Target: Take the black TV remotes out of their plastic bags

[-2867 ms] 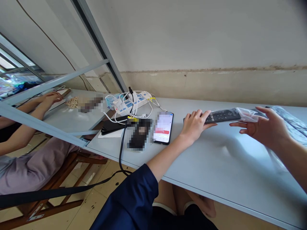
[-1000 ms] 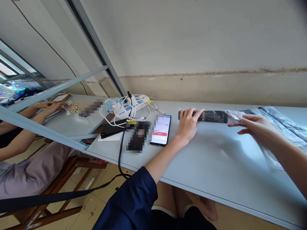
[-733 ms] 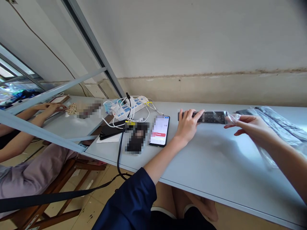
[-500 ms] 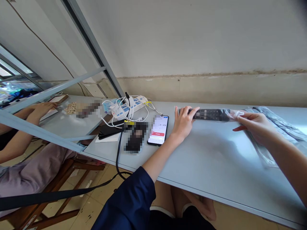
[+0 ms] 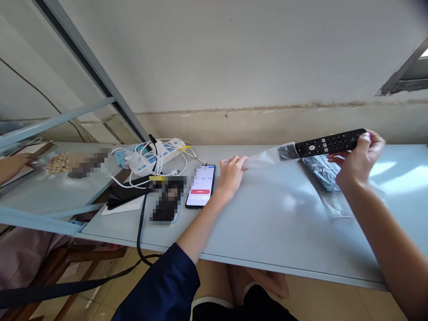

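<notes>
A black remote control [image 5: 329, 143] is tilted above the table, its right end gripped by my right hand [image 5: 359, 156] with thumb on the button face. Around its left end is a clear plastic bag [image 5: 267, 157], stretched out toward the left. My left hand [image 5: 233, 174] pinches the far end of that bag, low over the table. Most of the remote is outside the bag. Below my right hand lie bagged dark items [image 5: 323, 171] in clear plastic, partly hidden by the hand.
Left of my left hand lies a phone [image 5: 200, 187] with its screen lit. Beyond it are a white power strip [image 5: 172, 154] with tangled cables, a dark blurred object [image 5: 169, 200] and a black pouch-like item [image 5: 127, 194]. Another person's hand [image 5: 15, 167] rests at the far left.
My right hand has moved right and up, drawing most of the remote out of the bag. My left hand keeps hold of the bag. The view has turned right.
</notes>
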Available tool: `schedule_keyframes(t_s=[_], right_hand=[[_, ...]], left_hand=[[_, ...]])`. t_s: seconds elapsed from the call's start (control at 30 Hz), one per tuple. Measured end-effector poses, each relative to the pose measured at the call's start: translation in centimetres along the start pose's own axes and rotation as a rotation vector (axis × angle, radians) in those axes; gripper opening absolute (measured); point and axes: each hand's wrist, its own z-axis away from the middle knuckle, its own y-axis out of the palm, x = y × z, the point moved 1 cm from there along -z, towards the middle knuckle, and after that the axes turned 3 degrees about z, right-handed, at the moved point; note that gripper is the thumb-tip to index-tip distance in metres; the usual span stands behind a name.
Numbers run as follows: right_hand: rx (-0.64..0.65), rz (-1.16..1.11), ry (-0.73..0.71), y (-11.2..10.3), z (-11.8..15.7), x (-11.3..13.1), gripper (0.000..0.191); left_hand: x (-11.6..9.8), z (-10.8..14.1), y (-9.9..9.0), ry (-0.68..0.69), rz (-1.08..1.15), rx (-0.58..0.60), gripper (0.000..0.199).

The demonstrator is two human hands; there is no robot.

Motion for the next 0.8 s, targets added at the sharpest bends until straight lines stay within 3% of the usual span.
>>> schedule_keyframes(t_s=[0.1, 0.23, 0.33, 0.47, 0.57, 0.67, 0.8], right_hand=[[-0.141, -0.065, -0.115, -0.6, 0.8, 0.9, 0.047], [-0.117, 0.135, -0.272, -0.4, 2.0, 1.6, 0.032], [-0.093, 0.288, -0.229, 0.0, 2.0, 1.3, 0.028], [-0.002, 0.197, -0.062, 0.7, 1.5, 0.5, 0.027], [0.014, 0.179, -0.013, 1.0, 1.6, 0.3, 0.030], [0.022, 0.266, -0.054, 1.0, 1.9, 0.5, 0.030], [0.080, 0.553, -0.170, 1.1, 2.2, 0.8, 0.027]], left_hand=[[0.1, 0.2, 0.3, 0.047, -0.063, 0.063, 0.023], [0.3, 0.3, 0.6, 0.090, -0.095, 0.107, 0.027], [0.4, 0.2, 0.6, 0.095, -0.109, 0.115, 0.027], [0.4, -0.1, 0.2, 0.081, -0.106, 0.088, 0.017], [0.3, -0.1, 0.0, 0.064, -0.102, 0.067, 0.031], [0.4, 0.0, 0.2, 0.076, -0.115, 0.075, 0.041], [0.4, 0.1, 0.7, 0.098, -0.133, 0.100, 0.045]])
